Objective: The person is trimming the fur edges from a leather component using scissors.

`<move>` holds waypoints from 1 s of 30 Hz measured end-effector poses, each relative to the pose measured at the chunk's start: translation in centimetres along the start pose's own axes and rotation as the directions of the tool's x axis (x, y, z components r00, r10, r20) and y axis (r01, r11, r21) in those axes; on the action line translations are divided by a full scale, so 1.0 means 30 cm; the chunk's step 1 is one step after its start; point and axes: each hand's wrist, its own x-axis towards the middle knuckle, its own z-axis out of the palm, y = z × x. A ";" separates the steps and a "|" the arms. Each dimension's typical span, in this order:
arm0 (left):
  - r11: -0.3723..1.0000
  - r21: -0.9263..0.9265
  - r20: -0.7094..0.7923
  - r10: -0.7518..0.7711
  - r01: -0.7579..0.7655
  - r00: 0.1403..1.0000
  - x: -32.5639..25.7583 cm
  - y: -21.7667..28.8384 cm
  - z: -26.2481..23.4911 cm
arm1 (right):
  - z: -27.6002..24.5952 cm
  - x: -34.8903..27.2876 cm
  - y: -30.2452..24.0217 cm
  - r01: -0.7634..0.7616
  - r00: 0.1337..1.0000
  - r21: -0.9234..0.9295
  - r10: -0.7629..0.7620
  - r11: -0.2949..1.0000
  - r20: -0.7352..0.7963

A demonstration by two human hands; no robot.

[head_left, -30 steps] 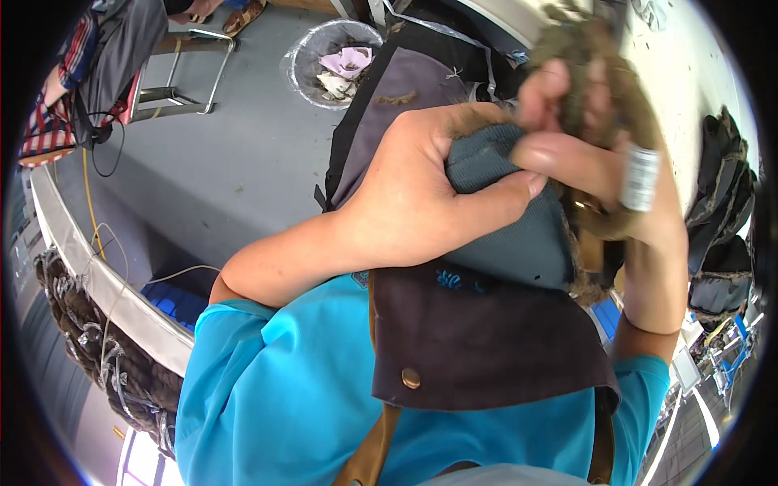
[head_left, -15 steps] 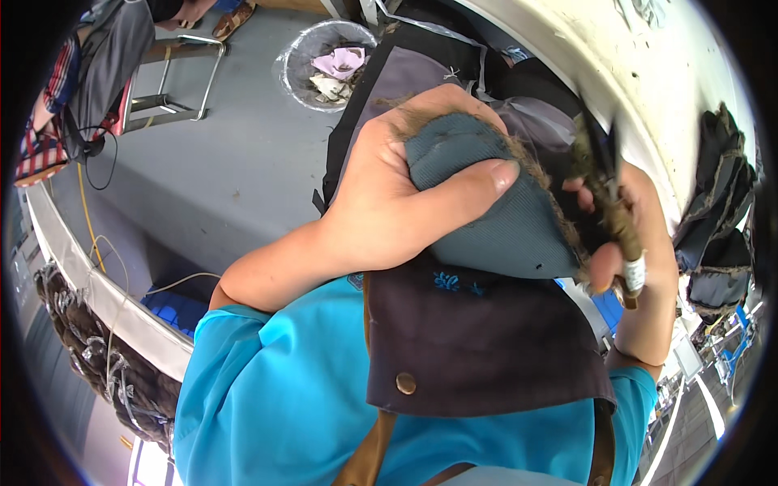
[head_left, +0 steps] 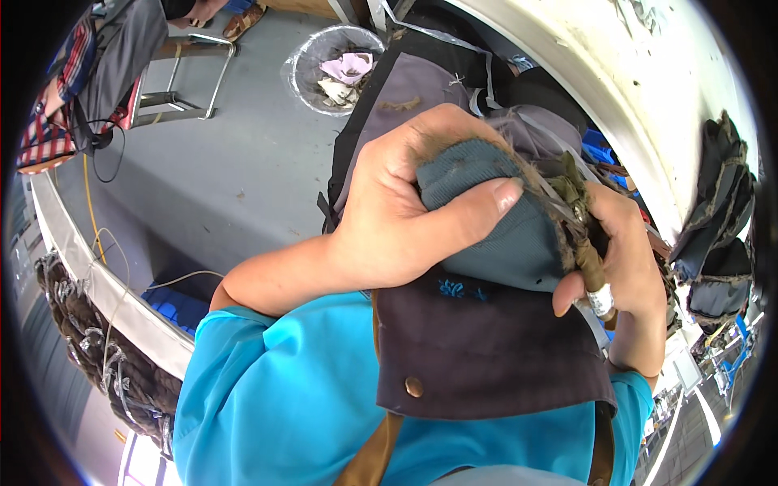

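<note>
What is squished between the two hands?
In the head view, a grey-blue cloth piece with a furry brown edge sits between the left hand and right hand.

1. Bright, even daylight; colours look saturated.
2. A pale curved surface (head_left: 648, 89) at upper right is nearly washed out by glare.
3. Strong fisheye bending and a black vignette ring the rim.
4. The centre is sharp; edges soften.

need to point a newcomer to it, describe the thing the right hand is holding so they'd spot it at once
Start at the dark apron bib over the bright blue shirt. Just above it, the left hand grips a grey-blue fabric piece edged with brown fur. At its right edge, the right hand holds a slim brown-handled tool with a silver metal collar, the only shiny thing there.
</note>
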 end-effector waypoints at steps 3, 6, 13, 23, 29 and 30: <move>0.996 0.085 0.069 -0.045 0.039 0.997 -0.009 0.020 -0.015 | 0.001 0.003 -0.017 -0.022 0.999 -0.049 0.024 0.999 0.021; 0.995 0.101 0.067 -0.024 0.017 0.997 -0.005 0.023 -0.013 | 0.006 0.008 -0.032 0.004 1.000 -0.073 -0.005 0.997 -0.018; 0.998 0.054 0.044 0.018 -0.020 0.999 -0.007 0.016 -0.012 | 0.008 0.029 -0.046 0.064 0.998 -0.080 -0.065 0.995 -0.010; 0.996 0.085 0.049 0.002 -0.006 0.999 -0.011 0.017 -0.012 | 0.015 0.018 -0.055 -0.055 0.998 -0.050 0.056 0.997 0.022; 0.997 0.077 0.051 -0.021 0.017 0.998 -0.005 0.013 -0.013 | 0.025 0.019 -0.054 -0.098 0.995 -0.024 0.098 0.995 -0.009; 0.997 0.082 0.052 -0.020 0.015 0.998 -0.001 0.011 -0.015 | 0.023 0.024 -0.057 -0.121 0.993 0.003 0.121 0.993 -0.010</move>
